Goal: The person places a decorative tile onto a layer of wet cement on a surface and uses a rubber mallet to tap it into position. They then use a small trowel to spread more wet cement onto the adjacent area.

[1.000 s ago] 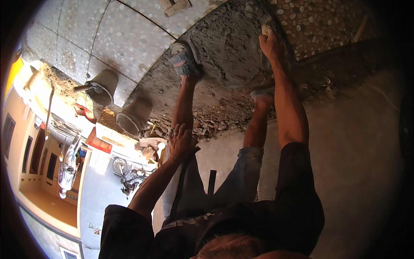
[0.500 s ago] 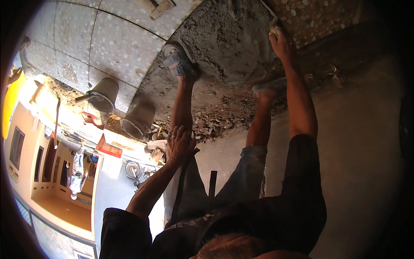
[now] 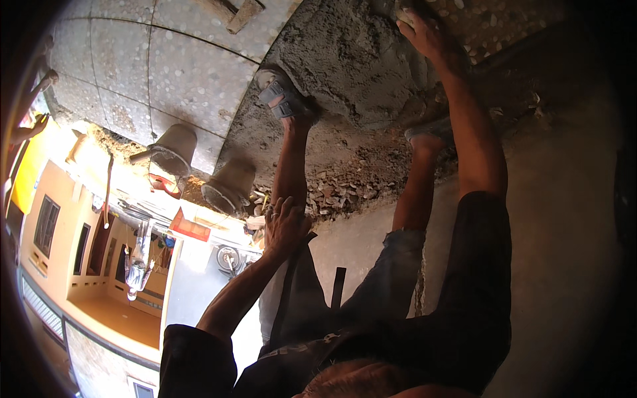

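Observation:
At the far edge of the view, my right hand (image 3: 430, 41) is closed round the pale handle of a tool (image 3: 402, 16); the rest of it is hidden or cut off, so its kind is unclear. The hand is over wet grey mortar (image 3: 345, 60), beside a brown pebbled tile (image 3: 494, 30). My left hand (image 3: 286, 229), a ring on one finger, rests on my left leg below the knee with its fingers spread and holds nothing. My left foot, in a strapped sandal (image 3: 282, 99), stands at the mortar's edge.
Grey pebbled tiles (image 3: 192, 79) lie to the left, with a wooden piece (image 3: 244, 16) on them. Two buckets (image 3: 176, 147) (image 3: 230, 184) stand left of my leg, near broken rubble (image 3: 338, 196). A plain wall (image 3: 557, 265) rises right. Another person's hand (image 3: 40, 125) shows far left.
My right hand has moved farther out and to the left over the mortar with the tool. My left hand stays on my leg. The whole view has shifted slightly.

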{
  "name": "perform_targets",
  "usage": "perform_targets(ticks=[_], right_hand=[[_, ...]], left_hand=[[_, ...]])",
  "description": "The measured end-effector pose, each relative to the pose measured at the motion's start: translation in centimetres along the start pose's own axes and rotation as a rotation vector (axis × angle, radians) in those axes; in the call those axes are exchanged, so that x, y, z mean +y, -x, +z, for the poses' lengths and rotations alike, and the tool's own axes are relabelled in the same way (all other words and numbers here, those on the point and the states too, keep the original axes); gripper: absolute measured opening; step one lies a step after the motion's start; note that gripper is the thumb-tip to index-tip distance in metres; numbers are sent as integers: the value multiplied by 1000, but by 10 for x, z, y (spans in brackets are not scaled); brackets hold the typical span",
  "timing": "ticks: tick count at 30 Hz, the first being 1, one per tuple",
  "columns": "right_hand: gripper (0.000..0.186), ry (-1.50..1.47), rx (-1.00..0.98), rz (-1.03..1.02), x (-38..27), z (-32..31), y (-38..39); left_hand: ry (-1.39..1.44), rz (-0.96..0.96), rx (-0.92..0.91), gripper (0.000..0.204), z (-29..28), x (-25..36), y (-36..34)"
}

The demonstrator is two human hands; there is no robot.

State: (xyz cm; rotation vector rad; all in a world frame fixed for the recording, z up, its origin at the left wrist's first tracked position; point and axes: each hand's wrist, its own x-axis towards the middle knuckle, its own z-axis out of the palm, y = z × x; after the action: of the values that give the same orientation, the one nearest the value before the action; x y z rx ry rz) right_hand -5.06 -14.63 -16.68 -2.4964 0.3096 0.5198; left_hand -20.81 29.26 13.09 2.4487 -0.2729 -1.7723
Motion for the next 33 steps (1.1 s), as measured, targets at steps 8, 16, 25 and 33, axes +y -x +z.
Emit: perform_targets(ticks=[8,16,25,33], right_hand=[[44,147,-47,-240,47,-12,76],[50,114,-19,-29,51,22,105],[51,-288,83,59,47,47,88],[48,-15,-362,201,26,5,144]], left_hand=[[-42,-40,23,41,4,0,3],[-63,-5,22,39,2,9,-3],[-105,-11,0,38,6,10,2],[-125,-26,4,38,7,10,4]])
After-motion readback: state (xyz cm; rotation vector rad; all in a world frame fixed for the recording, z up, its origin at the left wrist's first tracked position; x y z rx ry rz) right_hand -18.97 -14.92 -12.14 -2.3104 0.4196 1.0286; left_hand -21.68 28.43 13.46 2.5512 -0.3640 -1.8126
